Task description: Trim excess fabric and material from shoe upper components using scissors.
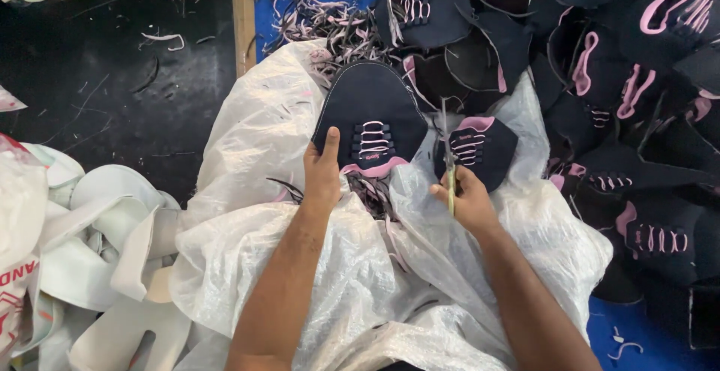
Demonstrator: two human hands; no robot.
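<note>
My left hand (322, 172) grips the lower left edge of a dark navy shoe upper (367, 105) with pink trim and pink lace loops, held flat over a white plastic sack (247, 161). My right hand (465, 198) holds a pair of thin scissors (448, 157), blades pointing up beside the upper's right edge. A second navy and pink upper (484, 150) lies just right of the scissors. Dark trimmed strips (371, 191) hang between my hands.
A large heap of navy and pink shoe uppers (630, 79) fills the right side on a blue surface (645, 341). Trimmed scraps (315, 11) lie at the top centre. White foam insole pieces (112, 243) pile up at the left beside a black floor (112, 94).
</note>
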